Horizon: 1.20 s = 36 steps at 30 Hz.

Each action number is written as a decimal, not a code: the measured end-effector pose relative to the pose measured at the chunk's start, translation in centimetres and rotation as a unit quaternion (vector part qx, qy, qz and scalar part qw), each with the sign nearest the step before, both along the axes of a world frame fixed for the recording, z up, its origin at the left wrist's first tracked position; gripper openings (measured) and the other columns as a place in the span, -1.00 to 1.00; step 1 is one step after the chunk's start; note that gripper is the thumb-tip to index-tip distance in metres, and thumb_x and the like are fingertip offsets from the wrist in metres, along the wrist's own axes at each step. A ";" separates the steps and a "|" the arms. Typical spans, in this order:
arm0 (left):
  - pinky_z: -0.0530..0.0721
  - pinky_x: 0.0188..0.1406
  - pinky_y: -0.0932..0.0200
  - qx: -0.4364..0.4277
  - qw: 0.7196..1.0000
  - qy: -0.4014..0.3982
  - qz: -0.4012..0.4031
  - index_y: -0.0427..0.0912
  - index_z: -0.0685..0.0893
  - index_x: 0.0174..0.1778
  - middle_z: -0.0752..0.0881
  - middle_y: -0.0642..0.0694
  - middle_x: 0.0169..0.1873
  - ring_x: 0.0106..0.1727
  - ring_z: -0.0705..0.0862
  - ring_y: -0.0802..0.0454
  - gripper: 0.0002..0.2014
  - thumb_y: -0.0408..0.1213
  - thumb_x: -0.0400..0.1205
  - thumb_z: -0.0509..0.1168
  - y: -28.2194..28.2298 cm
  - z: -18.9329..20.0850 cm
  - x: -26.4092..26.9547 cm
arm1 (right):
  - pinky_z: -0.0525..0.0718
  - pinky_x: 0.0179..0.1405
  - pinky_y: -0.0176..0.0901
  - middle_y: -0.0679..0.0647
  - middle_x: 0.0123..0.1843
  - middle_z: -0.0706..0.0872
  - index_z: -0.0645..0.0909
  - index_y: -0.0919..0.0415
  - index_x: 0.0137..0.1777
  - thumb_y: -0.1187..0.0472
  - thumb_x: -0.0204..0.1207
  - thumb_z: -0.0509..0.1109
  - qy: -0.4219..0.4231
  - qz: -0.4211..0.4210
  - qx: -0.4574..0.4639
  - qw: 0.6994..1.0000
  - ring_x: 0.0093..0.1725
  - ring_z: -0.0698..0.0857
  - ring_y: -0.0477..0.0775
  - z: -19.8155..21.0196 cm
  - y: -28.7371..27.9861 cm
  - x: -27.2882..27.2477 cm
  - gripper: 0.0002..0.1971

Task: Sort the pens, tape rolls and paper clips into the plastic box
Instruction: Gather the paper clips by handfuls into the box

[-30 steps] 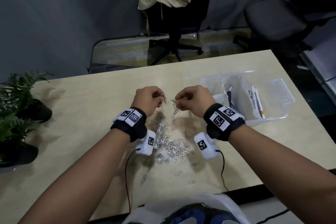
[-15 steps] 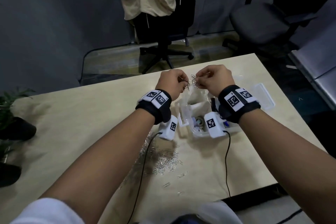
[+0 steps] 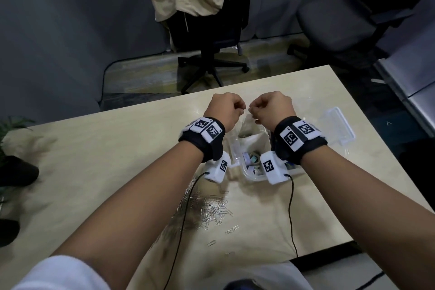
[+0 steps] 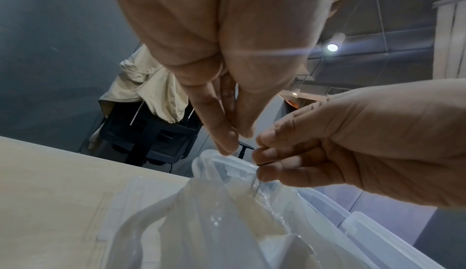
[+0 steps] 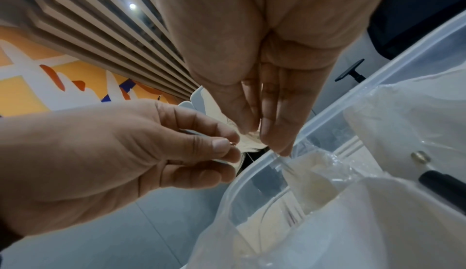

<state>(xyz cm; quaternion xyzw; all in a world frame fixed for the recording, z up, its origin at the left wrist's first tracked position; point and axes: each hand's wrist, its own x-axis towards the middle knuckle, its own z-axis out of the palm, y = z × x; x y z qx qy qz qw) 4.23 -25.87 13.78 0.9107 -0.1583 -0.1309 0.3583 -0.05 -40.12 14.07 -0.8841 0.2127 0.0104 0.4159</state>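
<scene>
With both hands raised side by side over the plastic box (image 3: 339,125), the main risk I see is spillage: whatever paper clips the fingers are letting go could miss the compartment below, bounce off its rim, or drop among the tape rolls (image 3: 253,159) in the near compartment, simply because clips tangle and fall unevenly. A clip snagged between fingers could also come loose late, once the hands swing away toward the counter (image 3: 106,160). The left hand (image 3: 224,108) is curled, thumb and fingertips drawn together in a pinch; the wrist view shows its fingers (image 4: 221,131) pointing down just above the box's rim, and I cannot tell whether a clip is held there. The right hand (image 3: 273,107) is curled likewise, its fingers (image 5: 274,125) pointing down at the box edge, and a thin glint beneath them may be a falling clip (too blurred to be sure). Both wrists are cocked upward, knuckles nearly touching. Most of the paper clips (image 3: 209,209) lie in a loose pile on the counter near the person, apart from the box. A dark pen (image 5: 443,183) lies in a far compartment.
</scene>
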 end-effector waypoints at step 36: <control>-0.13 0.67 -0.30 0.322 0.928 0.145 -0.122 -0.10 -0.25 0.73 -0.39 -0.13 0.68 0.71 -0.31 -0.26 -0.26 0.02 0.78 0.04 16.6 -15.9 -5.9 | -0.14 0.70 0.16 0.23 0.75 -0.34 -0.25 0.31 0.73 -0.03 0.72 0.14 0.248 0.255 -0.159 0.921 0.73 -0.25 0.31 -15.6 15.0 -5.2 -0.19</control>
